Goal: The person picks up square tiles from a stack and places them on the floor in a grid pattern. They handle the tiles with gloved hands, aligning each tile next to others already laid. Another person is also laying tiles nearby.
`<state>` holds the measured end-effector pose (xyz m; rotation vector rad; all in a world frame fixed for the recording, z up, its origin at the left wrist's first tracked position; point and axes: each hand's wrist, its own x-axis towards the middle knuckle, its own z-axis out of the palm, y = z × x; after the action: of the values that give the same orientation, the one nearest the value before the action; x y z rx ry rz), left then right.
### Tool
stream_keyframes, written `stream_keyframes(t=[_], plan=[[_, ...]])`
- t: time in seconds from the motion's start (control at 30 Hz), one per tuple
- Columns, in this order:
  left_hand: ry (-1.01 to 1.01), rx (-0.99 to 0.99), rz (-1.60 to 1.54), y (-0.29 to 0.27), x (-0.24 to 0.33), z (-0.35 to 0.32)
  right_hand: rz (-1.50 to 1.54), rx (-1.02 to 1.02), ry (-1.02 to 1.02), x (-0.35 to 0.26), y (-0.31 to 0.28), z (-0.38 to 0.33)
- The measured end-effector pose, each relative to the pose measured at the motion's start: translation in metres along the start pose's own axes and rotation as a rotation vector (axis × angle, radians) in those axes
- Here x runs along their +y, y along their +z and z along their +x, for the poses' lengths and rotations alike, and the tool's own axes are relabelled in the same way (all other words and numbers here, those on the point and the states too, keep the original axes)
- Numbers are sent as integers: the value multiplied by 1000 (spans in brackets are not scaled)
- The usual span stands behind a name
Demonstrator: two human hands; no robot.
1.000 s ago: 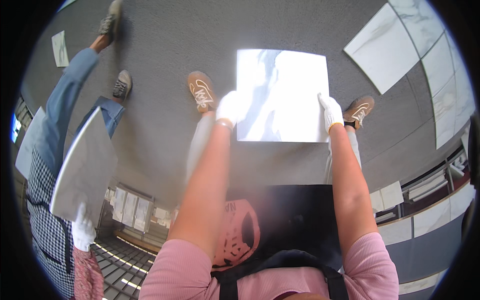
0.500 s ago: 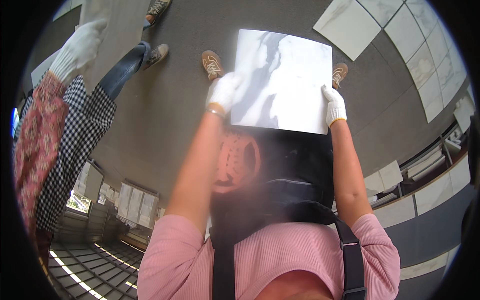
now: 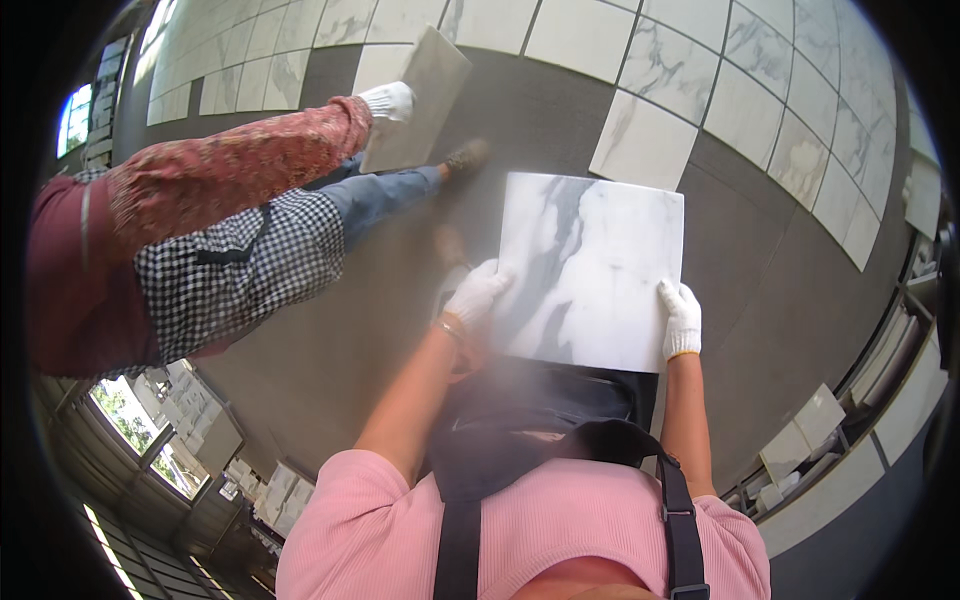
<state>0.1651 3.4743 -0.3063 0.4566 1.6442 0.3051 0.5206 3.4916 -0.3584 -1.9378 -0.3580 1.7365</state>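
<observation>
In front of me I carry a square marble tile (image 3: 595, 275), white with broad grey veins and a glossy face. My left hand (image 3: 478, 292), in a white knit glove, grips its left edge. On the opposite edge my right hand (image 3: 682, 318), gloved the same way, is closed with the thumb on the face. The fingers behind the tile are hidden. Below it hangs my dark apron (image 3: 560, 395). Just beyond the tile's far edge a pale floor tile (image 3: 643, 142) lies on the grey floor.
At left a co-worker in a checked apron (image 3: 240, 275) holds another tile (image 3: 425, 100) with a gloved hand (image 3: 388, 101). Rows of laid tiles (image 3: 668, 70) cover the floor ahead and right. A rack (image 3: 850, 425) with tiles stands at right.
The marble tile in my hands sits lower in view. More laid tiles show ahead. The co-worker and their tile appear farther right, with the arm stretched out.
</observation>
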Motion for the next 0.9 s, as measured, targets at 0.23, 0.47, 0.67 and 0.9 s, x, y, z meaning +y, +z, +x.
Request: stream_keyframes(t=[0.23,0.47,0.67,0.9], plan=[[-71,64,-144,22,56,-137,-102,-46,-145,-65,-23,-93],[36,87,-55,44,10,-217,-108,-134,-356,-107,-65,-183],[481,266,-224,15,-168,-243,-301,-220,-461,-71,-3,-273],[380,319,-1040,-31,-355,-365,-741,-659,-561,16,141,-390]])
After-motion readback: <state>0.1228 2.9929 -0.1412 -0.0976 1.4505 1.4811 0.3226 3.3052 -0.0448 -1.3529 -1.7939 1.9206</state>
